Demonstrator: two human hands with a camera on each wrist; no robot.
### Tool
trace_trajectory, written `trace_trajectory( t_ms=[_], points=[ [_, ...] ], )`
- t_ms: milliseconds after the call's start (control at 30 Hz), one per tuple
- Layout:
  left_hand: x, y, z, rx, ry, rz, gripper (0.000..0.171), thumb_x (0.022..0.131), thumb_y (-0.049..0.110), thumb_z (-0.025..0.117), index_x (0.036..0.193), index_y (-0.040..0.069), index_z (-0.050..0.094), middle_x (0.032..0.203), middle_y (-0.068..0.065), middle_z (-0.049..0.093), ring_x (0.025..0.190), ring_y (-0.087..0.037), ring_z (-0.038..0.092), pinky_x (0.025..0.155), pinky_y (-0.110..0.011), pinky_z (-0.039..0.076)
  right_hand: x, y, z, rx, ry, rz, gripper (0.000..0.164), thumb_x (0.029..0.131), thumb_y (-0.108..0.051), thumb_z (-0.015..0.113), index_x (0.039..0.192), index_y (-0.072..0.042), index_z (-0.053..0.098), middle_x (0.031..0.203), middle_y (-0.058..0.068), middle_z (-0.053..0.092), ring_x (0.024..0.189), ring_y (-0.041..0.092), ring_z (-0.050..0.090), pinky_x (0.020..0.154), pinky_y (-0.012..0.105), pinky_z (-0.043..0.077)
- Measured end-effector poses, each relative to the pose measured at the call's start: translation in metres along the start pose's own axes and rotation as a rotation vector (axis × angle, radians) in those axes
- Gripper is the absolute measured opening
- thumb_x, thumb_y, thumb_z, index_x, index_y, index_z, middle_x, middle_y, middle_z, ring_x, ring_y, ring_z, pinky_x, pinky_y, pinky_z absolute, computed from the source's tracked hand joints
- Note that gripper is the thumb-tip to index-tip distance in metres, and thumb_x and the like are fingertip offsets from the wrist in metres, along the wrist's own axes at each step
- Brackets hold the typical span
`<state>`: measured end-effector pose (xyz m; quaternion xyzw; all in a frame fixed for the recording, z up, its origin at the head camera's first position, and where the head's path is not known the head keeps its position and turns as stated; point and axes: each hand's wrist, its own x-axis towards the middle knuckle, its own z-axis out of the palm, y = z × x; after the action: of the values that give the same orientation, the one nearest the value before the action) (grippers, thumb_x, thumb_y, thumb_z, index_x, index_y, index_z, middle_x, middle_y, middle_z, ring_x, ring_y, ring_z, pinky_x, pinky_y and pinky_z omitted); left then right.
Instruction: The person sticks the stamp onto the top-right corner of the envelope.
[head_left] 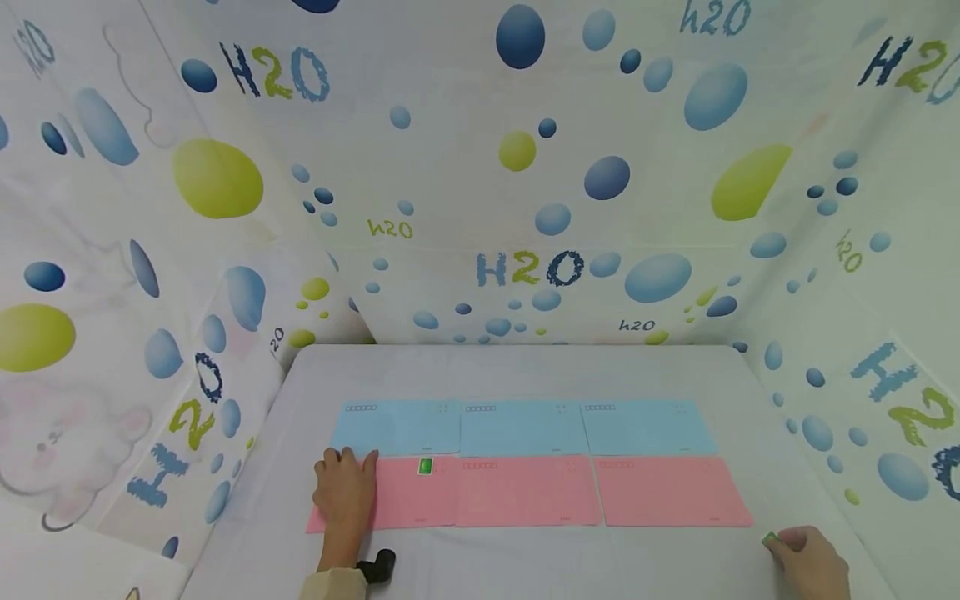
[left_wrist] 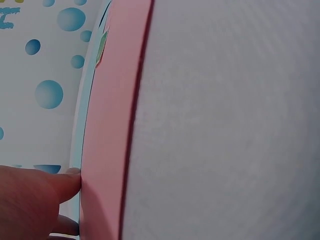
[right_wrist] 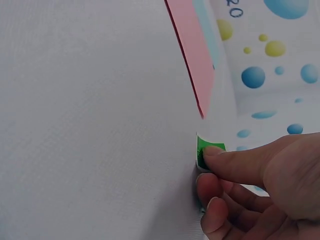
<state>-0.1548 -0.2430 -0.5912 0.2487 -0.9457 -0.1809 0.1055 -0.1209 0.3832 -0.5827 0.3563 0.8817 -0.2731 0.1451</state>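
Note:
My left hand rests on the left end of the left pink envelope, its fingertips near the edge of the left blue envelope. A green stamp with a white border lies near the top right of that pink envelope. Off to the right, my right hand pinches another green stamp between thumb and fingers, beyond the lower corner of the right pink envelope. In the right wrist view the thumb covers part of this stamp, which looks slightly bent.
Two more envelopes fill the middle, one pink and one blue; a further blue one lies at the back right. All lie flat on a white table. Patterned cloth walls rise behind and at both sides.

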Motion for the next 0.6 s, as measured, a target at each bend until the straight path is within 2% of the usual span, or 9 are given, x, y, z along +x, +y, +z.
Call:
trace_trajectory(
  t_ms=[233, 433, 600],
  points=[
    [-0.002, 0.000, 0.001, 0.005, -0.004, -0.004, 0.054, 0.092, 0.037, 0.054, 0.116, -0.010, 0.054, 0.116, -0.026, 0.045, 0.110, -0.043, 0.042, 0.066, -0.062, 0.049, -0.011, -0.007, -0.012, -0.005, 0.045, -0.057, 0.042, 0.092, -0.022, 0.058, 0.118, 0.010, 0.045, 0.091, 0.023, 0.063, 0.074, 0.025, 0.059, 0.062, 0.033, 0.045],
    [-0.001, -0.001, 0.002, 0.006, 0.008, 0.009, 0.053, 0.092, 0.038, 0.054, 0.113, -0.011, 0.055, 0.114, -0.026, 0.046, 0.109, -0.043, 0.043, 0.062, -0.062, 0.048, -0.023, -0.023, -0.019, 0.124, 0.110, -0.160, 0.044, 0.092, -0.024, 0.058, 0.118, 0.010, 0.049, 0.074, 0.012, 0.069, 0.059, 0.015, 0.065, 0.058, 0.032, 0.048],
    [0.002, -0.002, 0.002, -0.001, 0.033, 0.028, 0.053, 0.092, 0.039, 0.053, 0.109, -0.011, 0.056, 0.112, -0.026, 0.047, 0.106, -0.044, 0.044, 0.058, -0.061, 0.047, -0.031, -0.049, -0.017, 0.224, 0.149, -0.227, 0.041, 0.093, -0.024, 0.057, 0.120, 0.006, 0.052, 0.091, 0.020, 0.069, 0.062, 0.012, 0.069, 0.055, 0.026, 0.052]
  ],
)
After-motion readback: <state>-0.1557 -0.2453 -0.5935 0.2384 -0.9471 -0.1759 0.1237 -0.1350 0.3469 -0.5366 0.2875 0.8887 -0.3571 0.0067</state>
